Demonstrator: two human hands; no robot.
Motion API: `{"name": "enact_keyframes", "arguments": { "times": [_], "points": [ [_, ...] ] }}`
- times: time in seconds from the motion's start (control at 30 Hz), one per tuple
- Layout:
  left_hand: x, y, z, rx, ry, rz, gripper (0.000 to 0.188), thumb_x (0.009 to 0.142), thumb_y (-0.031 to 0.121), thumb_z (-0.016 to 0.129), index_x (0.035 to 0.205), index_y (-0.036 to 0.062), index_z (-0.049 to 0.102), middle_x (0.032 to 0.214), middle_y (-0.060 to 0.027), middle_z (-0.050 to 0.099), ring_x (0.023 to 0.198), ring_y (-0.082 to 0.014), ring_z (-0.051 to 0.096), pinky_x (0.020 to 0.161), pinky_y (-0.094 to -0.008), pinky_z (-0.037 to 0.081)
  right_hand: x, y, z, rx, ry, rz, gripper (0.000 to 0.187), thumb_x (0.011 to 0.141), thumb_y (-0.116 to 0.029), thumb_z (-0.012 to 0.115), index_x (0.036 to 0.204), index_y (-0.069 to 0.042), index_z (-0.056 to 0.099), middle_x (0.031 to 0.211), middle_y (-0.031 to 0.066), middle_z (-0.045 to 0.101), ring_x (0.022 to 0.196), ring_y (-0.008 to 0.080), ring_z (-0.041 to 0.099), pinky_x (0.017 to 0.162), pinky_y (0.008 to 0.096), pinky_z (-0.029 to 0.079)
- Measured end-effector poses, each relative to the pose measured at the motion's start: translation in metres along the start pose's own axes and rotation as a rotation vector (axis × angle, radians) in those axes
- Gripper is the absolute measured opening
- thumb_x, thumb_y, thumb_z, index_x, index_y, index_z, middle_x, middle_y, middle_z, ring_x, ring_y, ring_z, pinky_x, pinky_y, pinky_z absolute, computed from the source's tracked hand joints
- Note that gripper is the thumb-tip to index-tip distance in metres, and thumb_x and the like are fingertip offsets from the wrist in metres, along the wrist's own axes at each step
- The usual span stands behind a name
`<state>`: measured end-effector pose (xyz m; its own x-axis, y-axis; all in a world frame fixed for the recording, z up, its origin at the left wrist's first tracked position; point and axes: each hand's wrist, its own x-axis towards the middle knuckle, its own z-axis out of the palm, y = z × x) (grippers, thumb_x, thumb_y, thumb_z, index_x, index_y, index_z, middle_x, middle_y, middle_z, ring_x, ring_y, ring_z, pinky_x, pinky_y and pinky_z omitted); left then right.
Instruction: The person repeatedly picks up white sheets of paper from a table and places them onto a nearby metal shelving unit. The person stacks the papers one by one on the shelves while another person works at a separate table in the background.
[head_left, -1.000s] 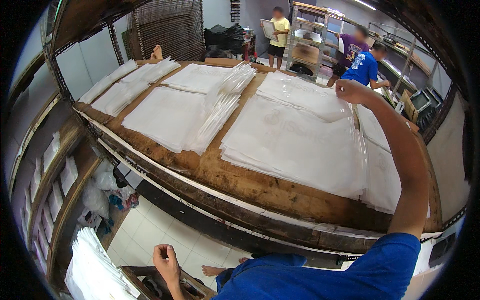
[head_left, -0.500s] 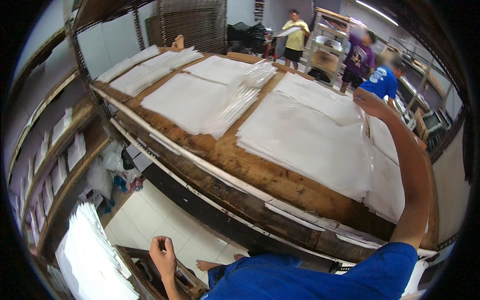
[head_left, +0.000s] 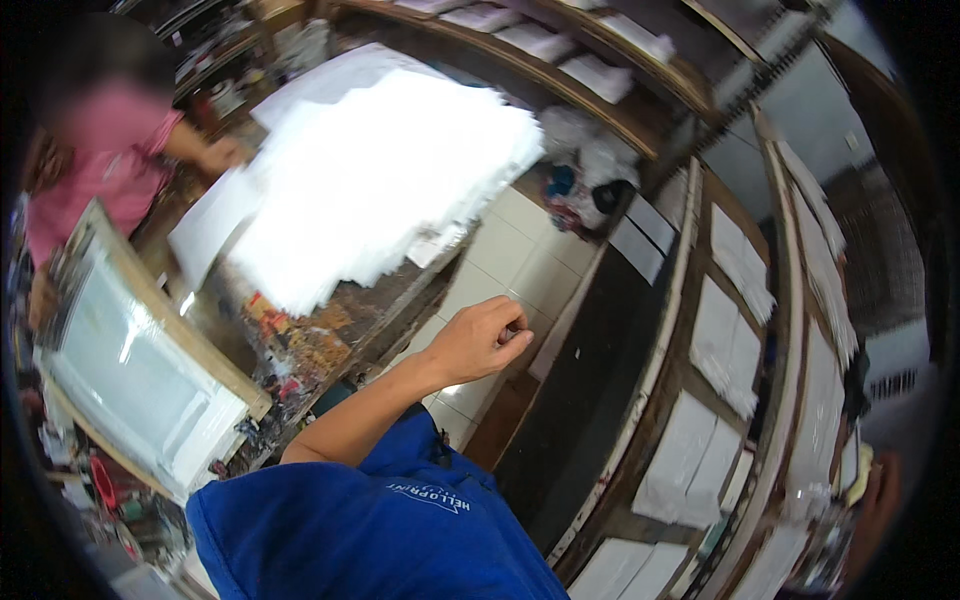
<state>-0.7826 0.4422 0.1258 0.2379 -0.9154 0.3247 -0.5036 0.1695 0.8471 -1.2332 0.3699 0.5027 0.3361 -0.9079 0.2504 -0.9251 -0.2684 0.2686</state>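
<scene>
My left hand [head_left: 488, 338] hangs over the gap between a work table and a rack, its fingers curled into a loose fist. No object shows in it. Beyond it, a big fanned stack of white sheets [head_left: 380, 170] lies on the paint-stained table [head_left: 330, 345]. At the right edge, by the rack, a blurred skin-toned shape looks like my right hand [head_left: 882, 495]; its fingers are not clear. Closest to that hand are white sheets in clear plastic [head_left: 815, 440] on the upper shelf.
A person in pink [head_left: 110, 170] handles a loose sheet [head_left: 215, 220] at the table. A mesh screen frame [head_left: 140, 350] stands tilted at left. Shelves with white sheets [head_left: 600, 75] line the back; clear plastic bags [head_left: 590, 140] lie on the floor. The rack [head_left: 690, 350] holds more sheets.
My view has swung left, from the rack top to the stack and the person in pink. My right arm, which reached over the rack's sheets, is now mostly out of view. My left hand stays curled.
</scene>
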Motion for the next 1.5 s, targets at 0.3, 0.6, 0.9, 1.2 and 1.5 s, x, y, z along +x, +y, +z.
{"name": "enact_keyframes", "arguments": {
  "times": [0.3,0.6,0.9,1.2,1.5],
  "points": [
    [0.024,-0.065,-0.115,0.226,0.433,-0.230,0.016,0.083,0.014,0.063,0.092,0.0007,0.061,0.084,-0.0128,0.060,0.070,-0.0235,0.059,0.067,-0.0349,0.047,0.134,-0.301,0.037,0.031,-0.103,-0.916,0.025,0.074,-0.005,0.068,0.095,-0.002,0.055,0.074,0.0136,0.055,0.067,0.0309,0.058,0.063,0.0399,0.045],
    [0.153,-0.250,-0.267,0.586,0.618,-0.338,0.021,0.081,0.018,0.064,0.092,0.0008,0.063,0.087,-0.0182,0.062,0.081,-0.0325,0.062,0.074,-0.0410,0.049,0.205,-0.381,0.080,0.152,-0.250,-1.097,0.025,0.076,-0.016,0.070,0.094,-0.005,0.056,0.069,0.0098,0.055,0.064,0.0301,0.060,0.059,0.0398,0.048],
    [0.243,-0.402,-0.324,1.140,0.223,-0.673,0.028,0.084,0.019,0.057,0.107,0.0033,0.062,0.109,-0.0182,0.062,0.105,-0.0327,0.059,0.088,-0.0450,0.050,0.250,-0.387,0.178,0.269,-0.528,-0.871,0.026,0.086,-0.025,0.063,0.103,-0.005,0.059,0.084,0.0143,0.065,0.074,0.0328,0.066,0.065,0.0405,0.053],
    [0.251,-0.500,-0.371,1.120,0.220,-0.358,0.040,0.085,0.000,0.044,0.124,0.0009,0.054,0.120,-0.0234,0.056,0.115,-0.0386,0.050,0.102,-0.0445,0.039,0.265,-0.375,0.211,0.338,-0.556,-0.857,0.026,0.088,-0.028,0.059,0.102,-0.006,0.057,0.083,0.0151,0.064,0.075,0.0343,0.066,0.066,0.0438,0.054],
    [0.283,-0.185,-0.237,0.603,0.189,0.398,0.028,0.085,-0.005,0.048,0.111,-0.0076,0.056,0.105,-0.0205,0.057,0.099,-0.0345,0.055,0.090,-0.0388,0.042,0.287,-0.407,0.196,0.911,-0.273,-0.825,0.051,0.089,-0.034,0.055,0.126,-0.002,0.043,0.087,0.0273,0.063,0.088,0.0461,0.060,0.077,0.0513,0.048]
  ]
}}
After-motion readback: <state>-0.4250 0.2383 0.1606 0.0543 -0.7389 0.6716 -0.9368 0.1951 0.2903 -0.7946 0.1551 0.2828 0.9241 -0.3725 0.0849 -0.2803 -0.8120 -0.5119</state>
